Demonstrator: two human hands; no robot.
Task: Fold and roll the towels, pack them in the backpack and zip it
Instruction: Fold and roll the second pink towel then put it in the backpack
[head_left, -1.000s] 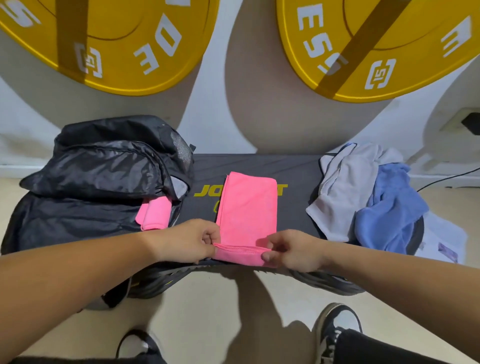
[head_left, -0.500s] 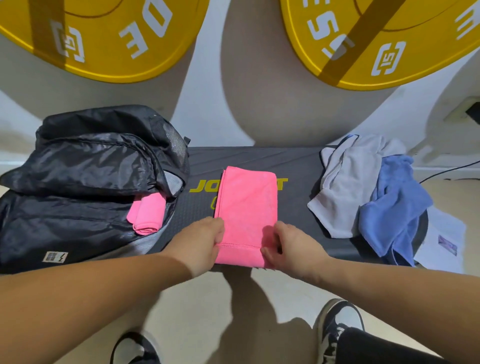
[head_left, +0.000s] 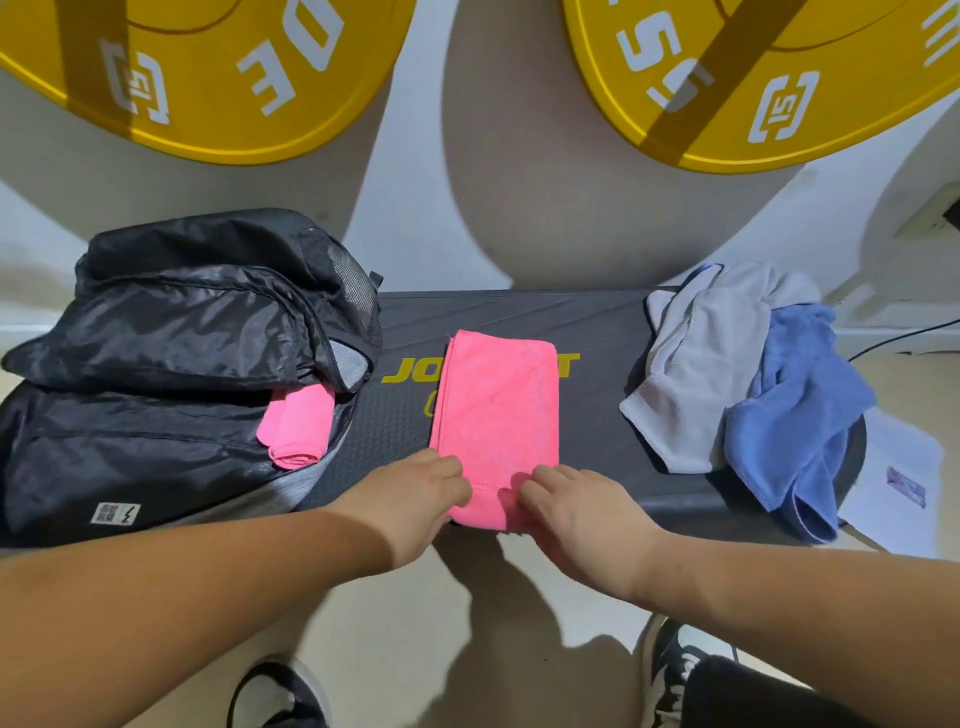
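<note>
White wall forms the background, with two yellow weight plates leaning against it. Below them stands a low, dark table with a textured top and yellow lettering.

Item 1, folded pink towel: bright pink terry cloth, folded into a long narrow strip. It lies flat at the middle of the table, running from far to near and covering part of the lettering. Its near end reaches the table's near edge, where a first turn of cloth is raised.

Item 2, rolled pink towel: same colour, wound into a short cylinder. It sits in the mouth of the backpack, half under the top flap.

The backpack is black, of shiny thin fabric, and lies unzipped on the left end of the table.

Hand positions: the left hand grips the near left corner of the folded pink towel, fingers curled over the cloth. The right hand grips the near right corner, fingers bent down on top of it. Both hands are close together, with only a narrow band of pink showing between them. The rest of the strip extends away from them toward the wall.

On the right end of the table, well apart from the hands, a grey towel and a blue towel lie crumpled, the blue one overlapping the grey and hanging over the near edge.
</note>
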